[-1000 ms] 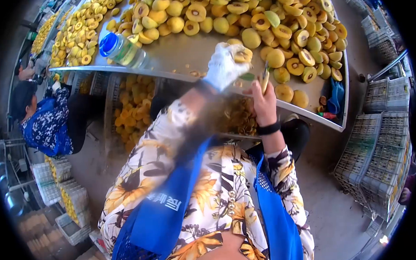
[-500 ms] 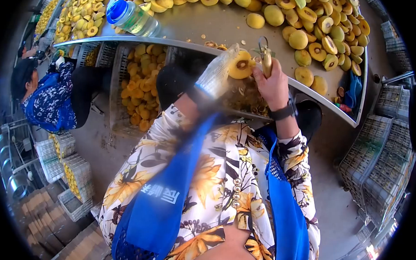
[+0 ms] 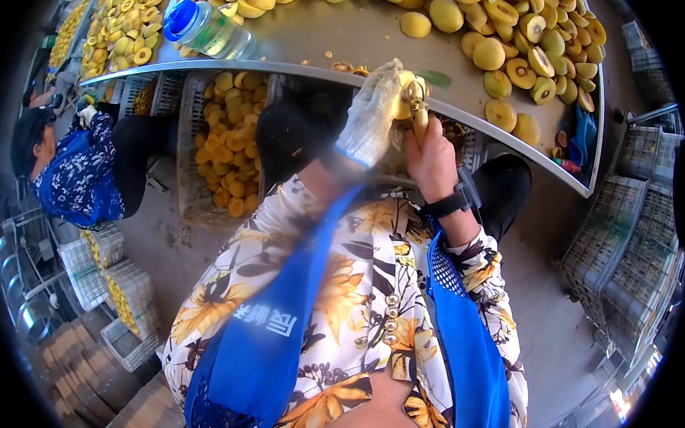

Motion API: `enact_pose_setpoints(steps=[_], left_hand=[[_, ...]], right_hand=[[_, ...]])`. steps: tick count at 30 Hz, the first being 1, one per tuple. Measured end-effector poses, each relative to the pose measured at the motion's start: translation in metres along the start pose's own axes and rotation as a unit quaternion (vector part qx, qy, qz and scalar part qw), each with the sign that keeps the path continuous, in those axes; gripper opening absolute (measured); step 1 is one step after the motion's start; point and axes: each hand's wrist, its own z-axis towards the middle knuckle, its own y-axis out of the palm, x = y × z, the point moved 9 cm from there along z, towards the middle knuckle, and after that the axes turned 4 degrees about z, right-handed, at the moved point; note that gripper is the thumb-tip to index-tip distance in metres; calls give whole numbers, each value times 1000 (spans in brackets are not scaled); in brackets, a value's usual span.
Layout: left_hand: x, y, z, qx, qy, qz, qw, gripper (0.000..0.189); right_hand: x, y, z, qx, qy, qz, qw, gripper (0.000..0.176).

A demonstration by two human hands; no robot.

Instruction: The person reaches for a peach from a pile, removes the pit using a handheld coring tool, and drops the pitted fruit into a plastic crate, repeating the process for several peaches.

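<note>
My left hand (image 3: 371, 116), in a white knitted glove, is closed round a halved yellow fruit (image 3: 406, 89) above the table's front edge. My bare right hand (image 3: 432, 156) grips the pale handle of a small metal pitting tool (image 3: 419, 112), whose head is against the fruit. The cut face is largely covered by the tool and fingers. Just behind the fruit, a green leaf-like piece (image 3: 434, 79) shows over the metal table (image 3: 351, 36).
Halved fruits (image 3: 520, 72) are heaped at the table's right, near a blue-capped bottle (image 3: 208, 30) at left. A crate of orange halves (image 3: 230, 142) stands below. Another person (image 3: 77, 167) sits at far left. Stacked crates (image 3: 622, 234) stand at right.
The tool has come onto the fruit, and the fruit has turned so its cut face shows less. My right hand has moved slightly left and down. The green piece now shows behind.
</note>
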Motion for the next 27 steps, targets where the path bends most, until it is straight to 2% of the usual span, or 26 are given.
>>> enact_pose_setpoints(steps=[4, 6, 9, 11, 13, 14, 16, 18, 19, 21, 23, 24, 26, 27], left_hand=[[-5, 3, -1, 31, -59, -29, 997, 29], [-8, 3, -3, 36, -93, -23, 995, 31], [-16, 0, 0, 12, -71, -22, 997, 32], [0, 3, -2, -26, 31, 32, 999, 32], [0, -1, 0, -55, 71, 90, 992, 32], [-7, -6, 6, -64, 60, 122, 989, 31], [-24, -15, 11, -85, -52, 116, 988, 30], [-29, -10, 11, -108, -245, 37, 963, 28], [-48, -19, 16, -119, -248, 14, 961, 25], [-28, -19, 27, -145, -39, 166, 975, 21], [-6, -15, 21, -90, -37, 163, 982, 19], [4, -13, 17, -62, -36, 162, 984, 18], [-21, -22, 6, 65, -138, -30, 988, 22], [-33, -27, 7, 94, -143, -61, 983, 27]], right_hand=[[-13, 3, -5, -23, -28, -25, 999, 20], [-15, 3, -8, 6, -46, -3, 999, 19], [-8, 13, -9, 7, -30, 15, 999, 19], [-1, 16, -12, -13, 6, 36, 999, 19], [3, 19, -12, -43, 52, 70, 995, 19], [0, 19, -12, -59, 53, 65, 995, 18], [-1, 21, -12, -92, 55, 54, 993, 18], [-2, 23, -10, -112, 33, 69, 991, 19], [-3, 24, -9, -122, 23, 78, 989, 20], [-3, 27, -4, -105, -38, 55, 992, 21], [4, 31, 2, -56, -33, 115, 991, 20], [7, 36, 2, -66, -7, 169, 983, 18], [3, 44, -3, -86, 45, 275, 957, 15], [3, 50, -4, -109, 73, 296, 946, 15]])
